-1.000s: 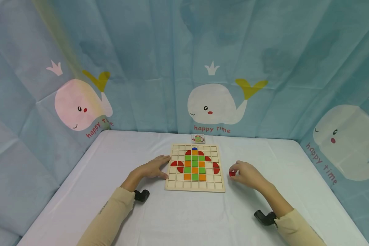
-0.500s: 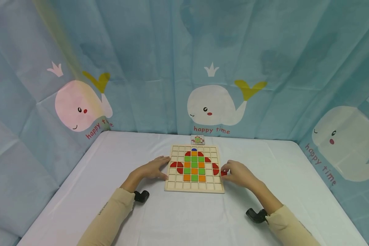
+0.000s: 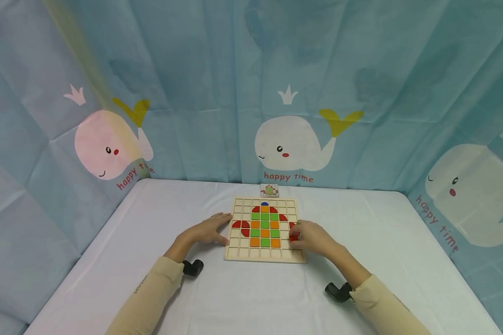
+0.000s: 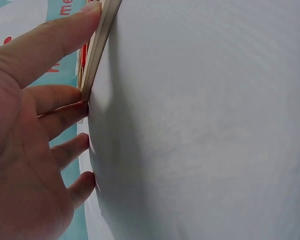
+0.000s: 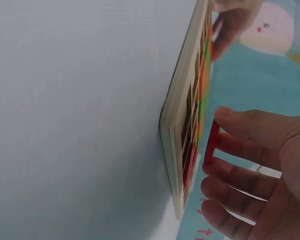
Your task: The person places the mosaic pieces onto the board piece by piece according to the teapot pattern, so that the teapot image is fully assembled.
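Observation:
A wooden grid board (image 3: pixel 234 252) lies on the white cloth, filled in the middle with green and orange square tiles and edged by red curved pieces. One small blue piece (image 3: pixel 264 204) tops the pattern. My left hand (image 3: pixel 209 230) rests at the board's left edge, thumb and fingers spread and fairly straight. Between thumb and fingertips, my right hand (image 3: pixel 314 236) pinches a thin red tile (image 5: pixel 212 142) close over the board's right side. In the head view that hand partly covers the red pieces there. The tile's full outline is hidden by the fingers.
A small pattern card (image 3: pixel 269 190) lies just beyond the board's far edge. Black wrist cameras (image 3: pixel 338 292) hang from both sleeves. A blue curtain (image 3: pixel 201 139) printed with whales surrounds the table's back and sides.
My right hand has moved left with the red tile, from the cloth beside the board to over its right columns. The left hand stays at the board's edge.

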A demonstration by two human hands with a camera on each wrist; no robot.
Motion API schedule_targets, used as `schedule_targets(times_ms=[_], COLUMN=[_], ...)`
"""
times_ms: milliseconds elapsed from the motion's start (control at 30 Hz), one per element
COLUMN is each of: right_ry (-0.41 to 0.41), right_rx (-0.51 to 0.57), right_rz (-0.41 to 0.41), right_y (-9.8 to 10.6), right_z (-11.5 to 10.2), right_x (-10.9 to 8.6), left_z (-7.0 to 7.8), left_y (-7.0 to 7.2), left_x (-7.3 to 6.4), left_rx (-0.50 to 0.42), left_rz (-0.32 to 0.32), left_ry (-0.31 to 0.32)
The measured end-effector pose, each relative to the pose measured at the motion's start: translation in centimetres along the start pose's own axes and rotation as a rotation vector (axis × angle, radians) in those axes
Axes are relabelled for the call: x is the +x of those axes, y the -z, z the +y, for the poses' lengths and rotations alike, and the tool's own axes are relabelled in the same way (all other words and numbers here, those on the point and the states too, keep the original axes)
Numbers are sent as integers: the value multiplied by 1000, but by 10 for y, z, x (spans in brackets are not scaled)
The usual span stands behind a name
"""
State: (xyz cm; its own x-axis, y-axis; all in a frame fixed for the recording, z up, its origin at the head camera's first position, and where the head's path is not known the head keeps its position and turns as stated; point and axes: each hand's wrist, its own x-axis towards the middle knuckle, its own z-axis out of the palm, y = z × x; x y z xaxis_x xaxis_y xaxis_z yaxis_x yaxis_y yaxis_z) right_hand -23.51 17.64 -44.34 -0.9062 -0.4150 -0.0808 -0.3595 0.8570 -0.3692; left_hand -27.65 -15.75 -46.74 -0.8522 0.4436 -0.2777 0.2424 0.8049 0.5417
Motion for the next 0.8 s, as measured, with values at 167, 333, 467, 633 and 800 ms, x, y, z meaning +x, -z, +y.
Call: schedule_targets(times_ms=[167,333,467,633,800], right_ry=[49,48,42,44,64], right_rx=[-17,-29,-34,-39,-57], right_rz=[3,4,-7,-14,-3], right_y=[-2,-4,-7,-10,-11], right_z=[-5,-9,-12,-15,-16], right_x=[2,5,8,9,9], left_z=[1,2,1,1,1], left_y=[0,1,1,0,1], left_x=[0,-1,0,0,0], left_rx=[-11,-3,-1,1,9], left_rz=[0,0,-2,-4,-5], left_ry=[1,-6,-6,-9,-8])
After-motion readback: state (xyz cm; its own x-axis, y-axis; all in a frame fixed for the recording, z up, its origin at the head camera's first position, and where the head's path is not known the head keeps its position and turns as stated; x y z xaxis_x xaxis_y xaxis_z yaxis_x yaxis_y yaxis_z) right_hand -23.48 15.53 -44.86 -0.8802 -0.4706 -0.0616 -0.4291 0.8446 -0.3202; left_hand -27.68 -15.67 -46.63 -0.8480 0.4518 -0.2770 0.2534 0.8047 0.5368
